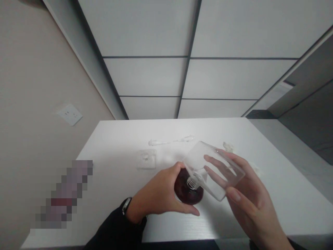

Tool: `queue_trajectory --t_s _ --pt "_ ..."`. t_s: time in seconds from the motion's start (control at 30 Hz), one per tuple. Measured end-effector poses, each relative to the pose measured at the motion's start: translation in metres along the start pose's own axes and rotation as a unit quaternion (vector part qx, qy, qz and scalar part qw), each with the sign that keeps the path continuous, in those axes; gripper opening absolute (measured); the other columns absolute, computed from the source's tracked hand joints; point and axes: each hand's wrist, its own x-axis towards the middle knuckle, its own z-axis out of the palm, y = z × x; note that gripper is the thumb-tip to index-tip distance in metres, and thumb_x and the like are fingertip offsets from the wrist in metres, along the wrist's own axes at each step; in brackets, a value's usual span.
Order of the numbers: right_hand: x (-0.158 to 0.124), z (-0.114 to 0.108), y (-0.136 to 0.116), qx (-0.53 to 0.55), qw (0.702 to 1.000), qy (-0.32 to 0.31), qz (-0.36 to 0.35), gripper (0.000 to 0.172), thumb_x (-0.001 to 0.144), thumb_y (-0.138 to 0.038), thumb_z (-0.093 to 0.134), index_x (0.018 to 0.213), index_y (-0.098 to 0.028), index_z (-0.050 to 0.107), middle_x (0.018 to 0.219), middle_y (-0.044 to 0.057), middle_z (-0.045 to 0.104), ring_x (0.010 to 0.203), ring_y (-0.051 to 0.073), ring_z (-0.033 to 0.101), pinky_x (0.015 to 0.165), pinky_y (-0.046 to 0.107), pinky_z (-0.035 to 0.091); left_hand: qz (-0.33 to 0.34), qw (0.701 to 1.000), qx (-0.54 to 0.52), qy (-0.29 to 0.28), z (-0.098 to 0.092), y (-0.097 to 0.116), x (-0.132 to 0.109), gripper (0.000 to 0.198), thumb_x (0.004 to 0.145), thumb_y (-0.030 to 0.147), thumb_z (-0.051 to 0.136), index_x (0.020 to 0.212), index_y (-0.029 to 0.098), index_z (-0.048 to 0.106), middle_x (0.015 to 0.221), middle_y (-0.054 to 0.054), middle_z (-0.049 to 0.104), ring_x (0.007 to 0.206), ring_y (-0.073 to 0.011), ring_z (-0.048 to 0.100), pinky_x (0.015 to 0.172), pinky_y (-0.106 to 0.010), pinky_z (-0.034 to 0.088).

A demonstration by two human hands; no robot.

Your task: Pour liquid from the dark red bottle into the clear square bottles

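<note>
One bottle (186, 193) and one container (213, 168), held close together

The dark red bottle is held above or on the near part of the surface (104, 170), which of the two cannot be told. Its rounded body is wrapped by the left hand (161, 189), with the clear threaded neck (192, 183) left bare. The clear container is held tilted by the right hand (251, 196), pinched between thumb and fingers; its lower end is brought right by the neck, but contact cannot be made out.

The bottle is judged to be stiff, smooth and the heavier of the two; it is best gripped round its widest part. The container is judged light, rigid and slippery, perhaps easily cracked, so it is better steadied by opposite edges than squeezed.

Farther back, a clear square (146, 159) and a thin stick (171, 141) are laid out, and a crumpled scrap (228, 146) is seen beyond the right hand.
</note>
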Motion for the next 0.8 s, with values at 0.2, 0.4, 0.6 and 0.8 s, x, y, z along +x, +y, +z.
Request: queue_trajectory --t_s 0.2,0.4,0.6,0.8 --pt "-0.003 0.002 0.003 0.003 1.0 0.009 -0.011 0.047 0.098 -0.02 0.068 0.143 -0.034 0.064 0.15 0.009 0.062 0.133 0.025 0.069 0.105 0.038 0.063 0.008 1.0 -0.004 -0.004 -0.002 0.003 0.002 0.084 0.063 0.05 0.098 0.132 0.02 0.061 0.127 -0.013 0.076 0.114 -0.036 0.072 0.099 -0.049 0.055" --pt "-0.007 0.007 -0.012 -0.14 0.987 0.042 -0.062 0.047 0.093 -0.021 0.072 0.138 -0.029 0.063 0.147 0.014 0.061 0.137 0.026 0.065 0.106 0.038 0.062 -0.006 1.0 -0.013 -0.011 -0.002 0.004 0.001 0.086 0.06 0.044 0.101 0.132 0.02 0.061 0.126 -0.011 0.077 0.111 -0.0344 0.072 0.1 -0.047 0.055" --pt "-0.005 0.015 -0.024 -0.206 0.973 0.024 -0.102 0.053 0.086 -0.015 0.071 0.137 -0.028 0.061 0.14 0.015 0.06 0.133 0.031 0.064 0.1 0.045 0.066 0.011 0.999 -0.031 -0.012 -0.001 0.003 0.0 0.077 0.064 0.039 0.098 0.131 0.022 0.062 0.124 -0.008 0.076 0.109 -0.0308 0.072 0.096 -0.042 0.056" --pt "-0.004 0.014 -0.033 -0.253 0.962 -0.011 -0.105 0.058 0.084 -0.013 0.071 0.138 -0.029 0.058 0.141 0.012 0.058 0.133 0.028 0.062 0.104 0.04 0.063 0.027 0.999 -0.039 -0.013 0.0 0.001 0.001 0.074 0.066 0.034 0.097 0.131 0.024 0.062 0.126 -0.006 0.075 0.111 -0.0289 0.072 0.096 -0.04 0.056"
